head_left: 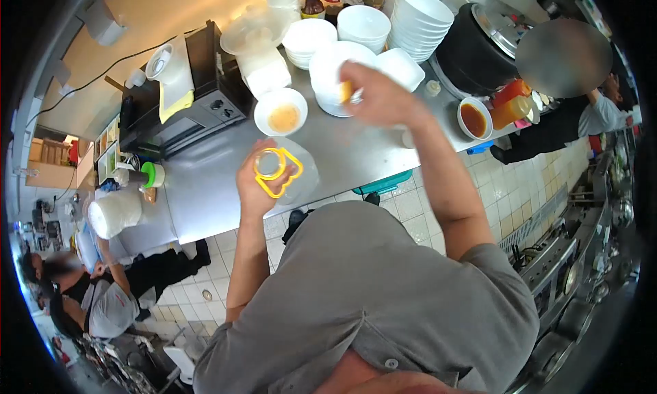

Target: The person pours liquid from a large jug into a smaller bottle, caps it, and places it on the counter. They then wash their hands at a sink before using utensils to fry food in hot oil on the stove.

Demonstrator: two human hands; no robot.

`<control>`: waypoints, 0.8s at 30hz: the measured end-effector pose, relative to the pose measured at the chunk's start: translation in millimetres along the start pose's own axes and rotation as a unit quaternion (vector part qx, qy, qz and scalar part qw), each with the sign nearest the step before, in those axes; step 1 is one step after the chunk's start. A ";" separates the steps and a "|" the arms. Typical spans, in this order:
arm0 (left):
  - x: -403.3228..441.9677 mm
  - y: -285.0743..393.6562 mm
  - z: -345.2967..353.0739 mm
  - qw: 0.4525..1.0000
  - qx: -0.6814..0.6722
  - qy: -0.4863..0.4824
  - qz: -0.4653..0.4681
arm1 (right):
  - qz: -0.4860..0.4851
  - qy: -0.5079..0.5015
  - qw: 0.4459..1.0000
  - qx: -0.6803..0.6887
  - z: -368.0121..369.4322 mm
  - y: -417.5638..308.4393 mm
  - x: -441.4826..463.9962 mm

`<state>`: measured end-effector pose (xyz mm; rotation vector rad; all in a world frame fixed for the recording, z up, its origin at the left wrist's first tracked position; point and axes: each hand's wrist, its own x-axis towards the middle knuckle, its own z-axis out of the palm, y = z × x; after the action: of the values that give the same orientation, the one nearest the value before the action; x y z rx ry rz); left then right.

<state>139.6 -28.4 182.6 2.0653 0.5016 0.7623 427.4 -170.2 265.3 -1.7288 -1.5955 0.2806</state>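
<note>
Wrapped round a clear container with a yellow handle and rim (pixel 295 167), my left hand (pixel 256 182) is over the front part of the steel counter. Just beyond it stands a white bowl (pixel 261 113) with a yellowish content. My right hand (pixel 376 96) is raised above the counter before the stacked white bowls, its fingers closed on a small yellow-orange object (pixel 346 91) that I cannot make out. Behind that hand is a large white container (pixel 327 67).
White bowl stacks (pixel 423 21) line the back. A black oven (pixel 198 99) stands left, a large black cooker (pixel 472 52) right. A bowl of red-brown sauce (pixel 473 119) sits near bottles (pixel 512 110). People are at the lower left (pixel 113 305) and right (pixel 547 123).
</note>
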 end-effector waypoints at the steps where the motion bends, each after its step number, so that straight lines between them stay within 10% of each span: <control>1: -4.3 -0.3 8.4 0.999 0.021 0.038 -0.017 | 0.056 0.018 0.998 -0.008 -23.7 41.4 -18.3; 10: -23.7 2.3 45.5 0.990 -0.042 0.127 -0.040 | 0.313 -0.010 0.943 -0.110 -97.9 331.9 -177.5; 20: -1.1 23.5 87.6 0.968 0.086 0.217 -0.095 | 0.347 0.087 0.926 -0.119 -48.8 308.1 -239.2; 24: 13.0 25.2 119.6 0.949 0.125 0.282 -0.069 | 0.238 -0.023 0.958 0.160 -56.4 248.0 -256.8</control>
<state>231.8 -104.6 154.3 1.9918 1.0973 1.2648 600.1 -413.7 61.5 -1.8291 -1.0678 0.7745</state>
